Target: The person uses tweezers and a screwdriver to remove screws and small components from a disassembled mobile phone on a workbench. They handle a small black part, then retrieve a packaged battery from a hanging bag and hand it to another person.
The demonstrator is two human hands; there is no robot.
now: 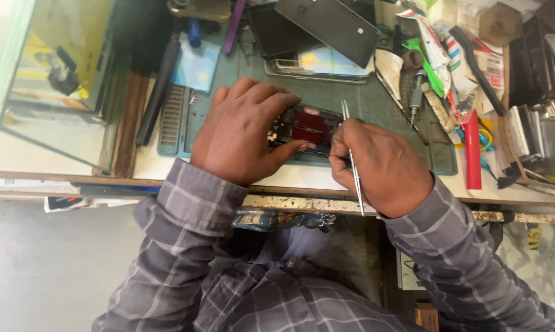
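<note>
An opened phone (307,126) with red and black inner parts lies on the dark green work mat (345,98). My left hand (243,132) covers its left side, fingers curled over the top edge and thumb pressed on the lower edge. My right hand (382,166) sits at the phone's right end and grips metal tweezers (353,161), which run through the fist with one end up by the phone's upper right corner and the other end over the bench edge.
Two dark phone panels (326,21) lie at the back of the mat. Screwdrivers (415,95), a green tool (428,64), a red tube (472,154) and cluttered parts fill the right side. A glass case (62,67) stands left. The bench edge (302,203) runs below my hands.
</note>
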